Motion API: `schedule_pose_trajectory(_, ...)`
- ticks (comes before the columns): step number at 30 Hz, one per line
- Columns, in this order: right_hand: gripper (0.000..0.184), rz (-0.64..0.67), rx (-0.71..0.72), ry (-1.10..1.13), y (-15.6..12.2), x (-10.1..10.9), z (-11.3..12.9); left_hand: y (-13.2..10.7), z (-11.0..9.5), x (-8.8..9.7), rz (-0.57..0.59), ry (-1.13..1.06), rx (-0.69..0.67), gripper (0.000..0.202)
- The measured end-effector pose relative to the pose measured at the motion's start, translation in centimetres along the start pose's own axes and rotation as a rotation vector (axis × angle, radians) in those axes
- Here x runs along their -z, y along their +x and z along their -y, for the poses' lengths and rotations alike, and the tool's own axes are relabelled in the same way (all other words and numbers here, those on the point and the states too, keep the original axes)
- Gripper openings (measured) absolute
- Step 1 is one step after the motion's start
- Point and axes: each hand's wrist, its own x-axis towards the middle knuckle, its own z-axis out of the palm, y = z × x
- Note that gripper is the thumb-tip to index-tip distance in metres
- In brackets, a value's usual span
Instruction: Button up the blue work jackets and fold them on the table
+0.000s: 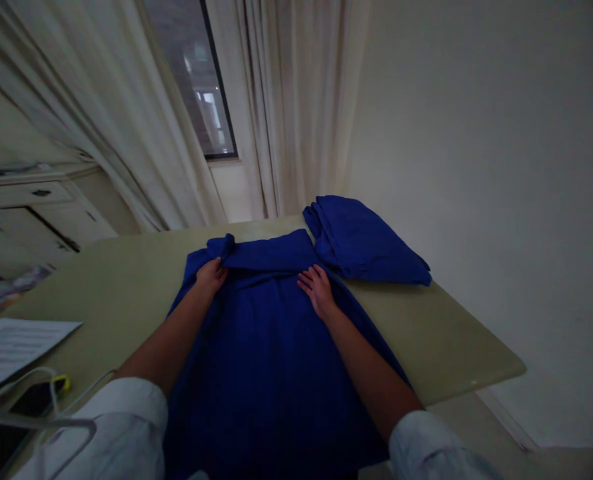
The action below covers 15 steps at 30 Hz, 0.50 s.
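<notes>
Blue cloth (pixel 266 347) lies spread on the table (pixel 126 293), far edge turned back, mid-fold by the look, left hand (pixel 210 275) curled on the bunched corner (pinching or pressing, can't tell), right hand (pixel 317 288) splayed flat, next wanting an even crease, while its near end runs out of frame.

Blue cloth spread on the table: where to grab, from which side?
Likely the folded far band of the blue cloth, left end: it bunches into a lump by the left hand, so a pinch grip can close on it; the rest lies flat on the table. Come from near-left; the folded stack crowds the far right.
</notes>
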Motion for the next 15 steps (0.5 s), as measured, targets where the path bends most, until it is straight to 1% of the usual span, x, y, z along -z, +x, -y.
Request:
schedule_pose_trajectory(2, 0.064, 0.005, 0.004, -0.065, 0.1, 0.0, 0.2, 0.0, -0.6, 0.9, 0.003, -0.068, 0.044, 0.012)
schedule_pose_trajectory(4, 0.071, 0.014, 0.004, -0.105, 0.3, -0.1, 0.5, -0.2, -0.6, 1.8, 0.032, -0.123, 0.074, 0.009)
schedule_pose_trajectory(5, 0.072, 0.026, 0.002, -0.117, 0.4, -0.1, 0.7, -0.4, -0.4, 2.3, 0.045, -0.146, 0.086, 0.009)
schedule_pose_trajectory(8, 0.062, 0.069, -0.015, -0.141, 0.8, 0.0, 1.3, -1.3, 0.3, 3.2, 0.061, -0.146, 0.119, 0.012)
schedule_pose_trajectory(9, 0.058, 0.071, -0.008, -0.145, 0.9, 0.1, 1.6, -1.6, 0.6, 3.3, 0.061, -0.127, 0.128, 0.016)
schedule_pose_trajectory(11, 0.053, 0.036, 0.055, -0.170, 1.0, 0.5, 2.0, -2.2, 0.8, 3.4, 0.064, -0.092, 0.131, 0.027)
schedule_pose_trajectory(13, 0.056, -0.039, 0.185, -0.232, 1.1, 1.0, 2.4, -2.5, 0.7, 3.6, 0.077, -0.106, 0.099, 0.032)
schedule_pose_trajectory(15, 0.062, -0.111, 0.324, -0.295, 1.1, 1.5, 2.6, -2.7, 0.5, 4.2, 0.095, -0.150, 0.046, 0.033)
